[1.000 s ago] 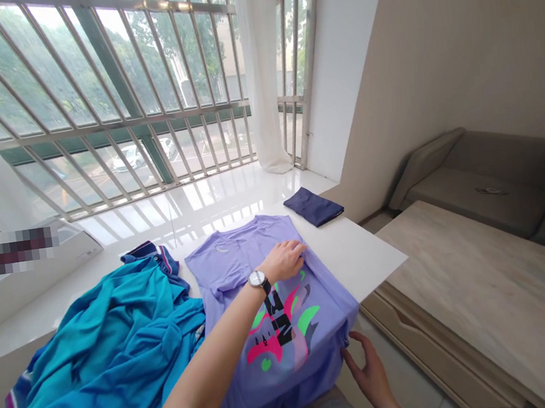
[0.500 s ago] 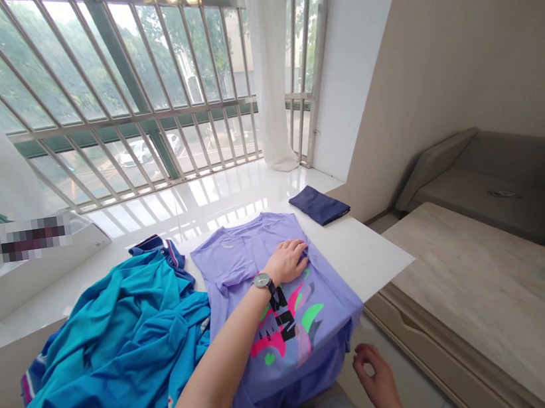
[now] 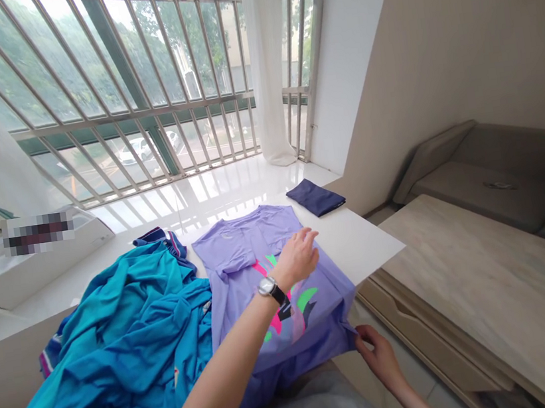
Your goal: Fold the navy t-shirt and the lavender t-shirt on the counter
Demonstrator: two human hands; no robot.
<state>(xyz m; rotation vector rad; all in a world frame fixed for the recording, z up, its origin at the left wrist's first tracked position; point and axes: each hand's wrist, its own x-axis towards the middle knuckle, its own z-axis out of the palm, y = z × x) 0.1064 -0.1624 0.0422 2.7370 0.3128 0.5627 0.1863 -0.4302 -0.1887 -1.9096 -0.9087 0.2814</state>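
Observation:
A light purple T-shirt (image 3: 267, 318) with a pink, green and black print lies spread over the white sill, its lower part hanging off the front edge. My left hand (image 3: 302, 253), a watch (image 3: 267, 287) on its wrist, is over the middle of the shirt with its fingers apart and holds nothing. Whether its fingertips touch the cloth I cannot tell. At the shirt's lower right edge, my right hand (image 3: 376, 351) pinches the cloth between thumb and fingers. To the left, a crumpled teal garment (image 3: 114, 338) with dark blue striped trim touches the purple shirt.
A folded navy cloth (image 3: 316, 197) rests on the white windowsill (image 3: 366, 245) beyond the shirt. At the left stands a white box (image 3: 43, 254). Below on the right is a marble-topped table (image 3: 488, 282), with a grey sofa (image 3: 498, 161) behind it. Barred windows and curtains line the back.
My left hand has lifted from lying flat on the shirt. My right hand has moved up to the shirt's lower right edge and taken hold of the cloth, which is pulled outward.

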